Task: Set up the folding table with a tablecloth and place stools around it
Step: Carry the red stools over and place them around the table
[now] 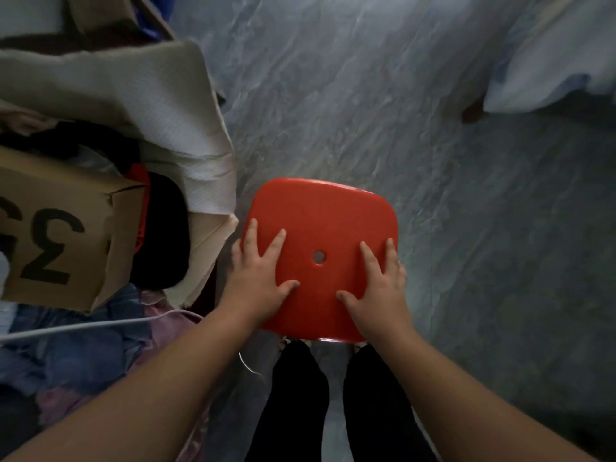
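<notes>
Grey marbled floor filled most of the view. At its left edge stood a cardboard box printed with a large 3. A red plastic stool stood on the floor just before the person's legs. The left hand and right hand lay flat on its seat, fingers spread.

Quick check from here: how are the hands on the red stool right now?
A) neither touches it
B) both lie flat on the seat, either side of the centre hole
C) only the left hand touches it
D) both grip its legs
B: the left hand and right hand lie spread on the red stool seat, flanking its hole.
</notes>
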Available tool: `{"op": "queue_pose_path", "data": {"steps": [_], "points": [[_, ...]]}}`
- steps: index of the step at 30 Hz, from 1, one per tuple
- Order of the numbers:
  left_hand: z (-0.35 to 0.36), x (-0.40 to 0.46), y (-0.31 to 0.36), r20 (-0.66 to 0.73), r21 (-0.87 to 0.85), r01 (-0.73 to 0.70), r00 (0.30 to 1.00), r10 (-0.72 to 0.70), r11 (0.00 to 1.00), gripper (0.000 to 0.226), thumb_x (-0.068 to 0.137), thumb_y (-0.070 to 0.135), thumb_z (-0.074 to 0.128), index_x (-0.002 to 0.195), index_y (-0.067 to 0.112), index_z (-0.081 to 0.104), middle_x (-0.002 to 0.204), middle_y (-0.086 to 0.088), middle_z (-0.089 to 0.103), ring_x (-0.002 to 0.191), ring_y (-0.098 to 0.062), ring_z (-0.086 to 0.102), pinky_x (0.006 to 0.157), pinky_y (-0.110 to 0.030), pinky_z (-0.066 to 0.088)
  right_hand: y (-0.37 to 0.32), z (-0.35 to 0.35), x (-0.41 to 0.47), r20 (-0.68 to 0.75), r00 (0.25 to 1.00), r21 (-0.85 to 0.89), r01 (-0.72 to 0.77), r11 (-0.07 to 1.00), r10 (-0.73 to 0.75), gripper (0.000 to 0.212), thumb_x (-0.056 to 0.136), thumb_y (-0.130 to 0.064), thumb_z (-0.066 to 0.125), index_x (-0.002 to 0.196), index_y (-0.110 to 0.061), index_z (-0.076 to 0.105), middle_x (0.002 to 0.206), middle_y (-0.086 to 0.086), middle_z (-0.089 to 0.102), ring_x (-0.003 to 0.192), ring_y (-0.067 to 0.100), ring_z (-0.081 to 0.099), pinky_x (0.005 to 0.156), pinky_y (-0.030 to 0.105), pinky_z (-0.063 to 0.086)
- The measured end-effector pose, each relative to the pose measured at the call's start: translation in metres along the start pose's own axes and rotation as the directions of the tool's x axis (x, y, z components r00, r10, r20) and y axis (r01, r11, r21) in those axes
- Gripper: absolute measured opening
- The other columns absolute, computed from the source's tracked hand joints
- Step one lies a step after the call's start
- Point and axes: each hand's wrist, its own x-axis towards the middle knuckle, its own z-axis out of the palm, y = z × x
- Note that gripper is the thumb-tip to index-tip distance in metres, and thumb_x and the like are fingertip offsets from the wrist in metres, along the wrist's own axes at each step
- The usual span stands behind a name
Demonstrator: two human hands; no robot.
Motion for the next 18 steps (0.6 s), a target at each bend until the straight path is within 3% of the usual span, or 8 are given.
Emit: {"op": "queue_pose_path", "data": {"steps": [8,18], "points": [[0.01,0.01,0.163,0.117,0.073,-0.218,0.971,0.209,0.973,0.098,0.078,0.052,0.073,0.152,0.049,0.009,0.16,0.009,-0.024,0.147,-0.038,-0.001,0.114,-0.061,0.026,0.095,-0.104,-0.027,-0.15,0.967,0.129,-0.188,0.974,0.207,0.099,0.076,-0.041,0.079,0.154,-0.041,0.017,0.164,-0.006,-0.014,0.149,0.031,0.001,0.12,0.05,0.021],[0.134,0.025,0.469,0.283,0.171,-0.516,0.841,0.46,0.839,0.099,0.073,0.044,0.08,0.15,0.047,0.017,0.163,0.005,-0.015,0.147,-0.041,0.003,0.112,-0.064,0.027,0.336,-0.251,-0.045,-0.212,0.827,0.376,-0.422,0.825,0.52,0.102,0.078,-0.043,0.078,0.156,-0.036,0.013,0.163,-0.005,-0.017,0.149,0.031,-0.001,0.119,0.051,0.021]]}}
